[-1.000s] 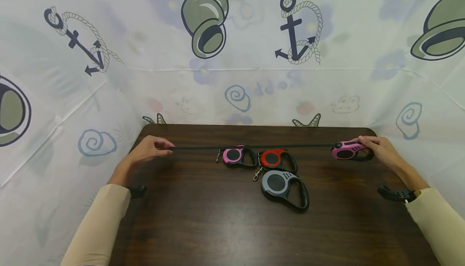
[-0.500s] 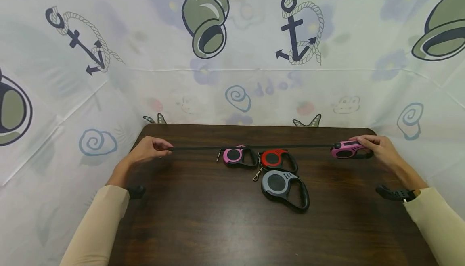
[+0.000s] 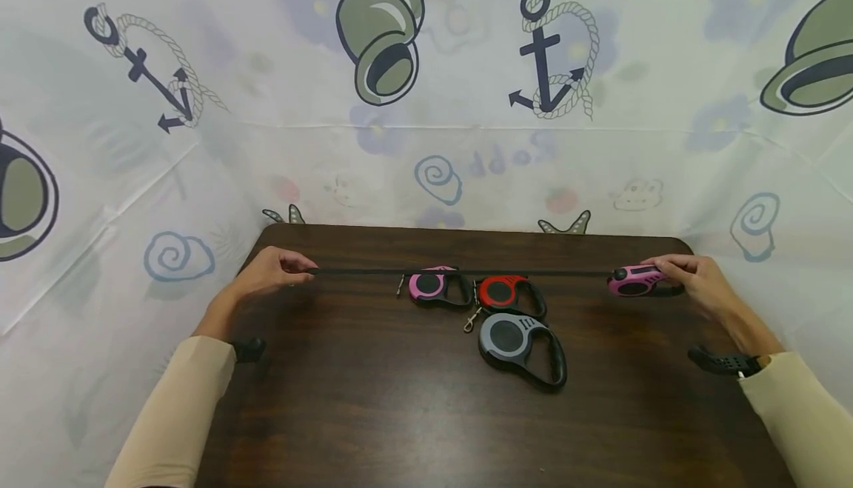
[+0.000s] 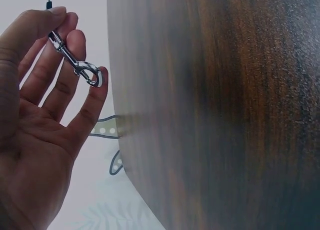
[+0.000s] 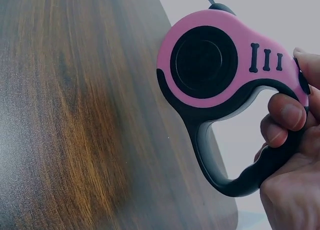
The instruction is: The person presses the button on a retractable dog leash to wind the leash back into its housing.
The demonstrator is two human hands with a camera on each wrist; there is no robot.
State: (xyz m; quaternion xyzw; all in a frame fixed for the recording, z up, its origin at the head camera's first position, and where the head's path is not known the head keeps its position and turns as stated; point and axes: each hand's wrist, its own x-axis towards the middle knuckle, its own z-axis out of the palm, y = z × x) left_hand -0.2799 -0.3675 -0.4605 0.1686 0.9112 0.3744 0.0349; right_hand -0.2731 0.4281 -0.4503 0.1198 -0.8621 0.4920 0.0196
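Observation:
My right hand grips the black handle of a pink and black retractable dog leash, fingers curled through its loop and thumb near the button. From its nose a dark strap runs taut leftward to my left hand. Thumb and fingertips of that hand pinch the strap's end, just above a silver snap hook that lies along the fingers in the left wrist view. Behind the strap lie a second pink leash and a red leash. Closer to me rests a larger grey leash with a black handle.
The leashes lie near the middle of a dark brown wooden table. Small metal clips sit beside the red leash. A white patterned cloth rises around the table's back and sides.
The right hand has lowered slightly, and the held leash tilts a little differently with it. The strap stays stretched between both hands; the leashes on the table have not moved.

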